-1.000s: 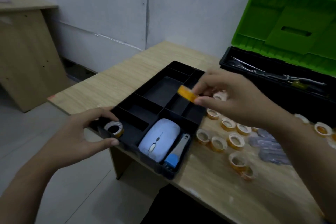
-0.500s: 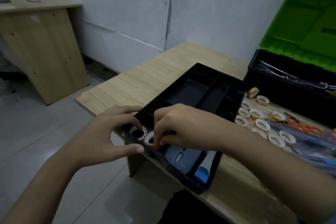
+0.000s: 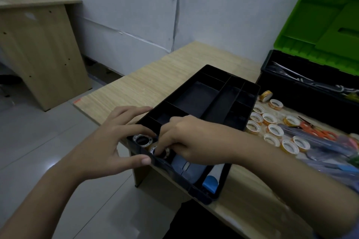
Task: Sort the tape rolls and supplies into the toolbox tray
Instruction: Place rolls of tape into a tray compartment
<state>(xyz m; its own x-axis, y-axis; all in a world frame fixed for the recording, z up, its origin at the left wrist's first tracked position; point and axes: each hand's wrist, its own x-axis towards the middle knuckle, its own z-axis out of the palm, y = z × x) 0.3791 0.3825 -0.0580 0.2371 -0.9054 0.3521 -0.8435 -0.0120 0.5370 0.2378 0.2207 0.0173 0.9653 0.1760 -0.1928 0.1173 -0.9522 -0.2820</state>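
A black divided toolbox tray (image 3: 250, 91) sits on the wooden table, its near corner overhanging the edge. My left hand (image 3: 114, 141) grips that near left corner, thumb on the outer wall and fingers over the rim. One tape roll (image 3: 142, 140) lies flat in the corner compartment. My right hand (image 3: 186, 137) reaches into the same compartment and pinches a second orange tape roll (image 3: 161, 151) beside the first. A pale blue mouse (image 3: 186, 169) and a blue-ended tool (image 3: 210, 182) lie in the near compartments. Several loose tape rolls (image 3: 269, 118) lie on the table to the right.
An open toolbox with a green lid (image 3: 318, 25) stands at the back right. Orange-handled scissors (image 3: 318, 132) and plastic-wrapped supplies (image 3: 330, 153) lie on the table (image 3: 155, 83) at the right. A second wooden desk (image 3: 38, 44) stands at the far left, across tiled floor.
My right hand carried an orange tape roll from above the tray down into the near left compartment, beside the first roll. My left hand stayed on the tray corner.
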